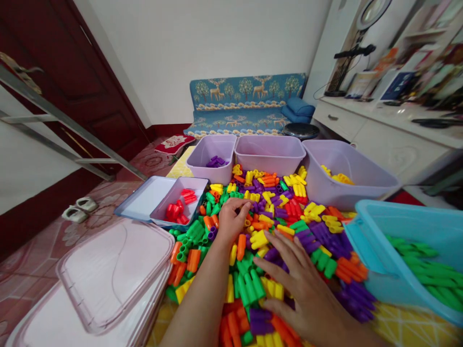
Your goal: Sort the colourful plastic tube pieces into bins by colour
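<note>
A heap of plastic bullet-shaped building blocks in green, yellow, orange, red and purple covers the table. My left hand (233, 219) is over the middle of the heap, fingers curled and thumb drawn toward the index finger. Whatever lies between those fingertips is hidden. To its right my right hand (302, 284) spreads its fingers low over the blocks, with a yellow block (259, 239) by its index fingertip. Below that hand sits a green block (250, 287). An orange block (241, 247) lies between my two hands.
Around the heap stand a lilac bin (211, 168) with purple blocks, another lilac bin (269, 154), a third lilac bin (325, 188) with yellow blocks, a blue bin (369, 246) with green blocks, and a tray (164, 214) with red blocks. Lids (119, 270) are stacked left.
</note>
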`<state>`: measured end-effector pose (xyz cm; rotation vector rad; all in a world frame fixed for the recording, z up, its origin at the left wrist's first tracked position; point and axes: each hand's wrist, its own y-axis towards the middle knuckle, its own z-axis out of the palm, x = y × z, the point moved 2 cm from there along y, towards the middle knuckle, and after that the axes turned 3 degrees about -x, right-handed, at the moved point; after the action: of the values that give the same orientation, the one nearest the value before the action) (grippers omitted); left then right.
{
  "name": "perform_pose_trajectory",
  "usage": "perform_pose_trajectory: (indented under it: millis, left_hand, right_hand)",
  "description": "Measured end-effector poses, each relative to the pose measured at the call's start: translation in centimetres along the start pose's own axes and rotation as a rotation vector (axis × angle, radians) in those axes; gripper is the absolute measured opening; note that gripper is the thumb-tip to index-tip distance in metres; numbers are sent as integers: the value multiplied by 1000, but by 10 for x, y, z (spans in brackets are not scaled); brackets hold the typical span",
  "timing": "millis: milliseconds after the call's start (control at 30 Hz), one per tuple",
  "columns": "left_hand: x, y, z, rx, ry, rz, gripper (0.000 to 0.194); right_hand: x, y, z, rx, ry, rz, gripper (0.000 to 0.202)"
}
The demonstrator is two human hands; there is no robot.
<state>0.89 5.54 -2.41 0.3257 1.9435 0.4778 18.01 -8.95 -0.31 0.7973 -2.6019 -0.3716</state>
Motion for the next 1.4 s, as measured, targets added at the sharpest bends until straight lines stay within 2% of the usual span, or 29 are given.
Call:
perform_pose_trajectory:
  millis: [100,233,300,367,433,500,567,667,767,867,933,967,1033,1167,1233,1267,1400]
  left_hand:
    - [1,1,0,7,-21,7,20]
    - [2,0,0,-2,-62,-25,21]
    - [2,-1,0,4,-94,-47,22]
    - [0,-2,-1,2,-155,-84,23]
    - [-4,0,-5,-24,-222,-117,26]
    - [-13,2,-10,-56,-259,-113,28]
    - [-27,6,-15,-40,-282,-68,29]
    - [-55,12,-22,3,-306,11,32]
    - [-86,8,-28,113,-288,58,32]
    - [-110,-15,-39,199,-214,120,27]
    - [-115,-44,-48,269,-117,131,23]
    - [-115,-61,-54,268,-70,130,23]
    - [-106,-99,-67,285,52,153,29]
    - [-72,-164,-86,385,400,283,71]
    - [-56,-180,-90,390,521,339,92]
    - [-51,-184,-89,389,561,348,96]
    - [-52,-178,-78,398,590,341,99]
  right_hand:
    - [-12,36,5,-9,-66,20,43]
    - [-43,83,5,-78,-208,202,34]
    - [-56,95,3,-125,-273,318,39]
    - [-61,95,0,-173,-279,366,41]
    - [-56,84,-5,-220,-220,326,41]
    - [-40,64,-10,-239,-131,234,40]
    - [-18,38,-14,-194,-63,127,36]
    - [14,-4,-18,-59,-13,-108,43]
    - [34,-38,-18,18,-18,-453,47]
    - [38,-55,-11,39,-112,-640,41]
    - [36,-59,-3,31,-139,-647,38]
    - [35,-59,1,20,-134,-631,36]
    - [33,-59,9,-12,-104,-579,30]
    - [27,-51,20,-98,-79,-429,27]
    - [22,-44,24,-127,-131,-367,30]
    - [19,-40,25,-129,-155,-346,34]
    - [12,-23,29,-96,-169,-250,44]
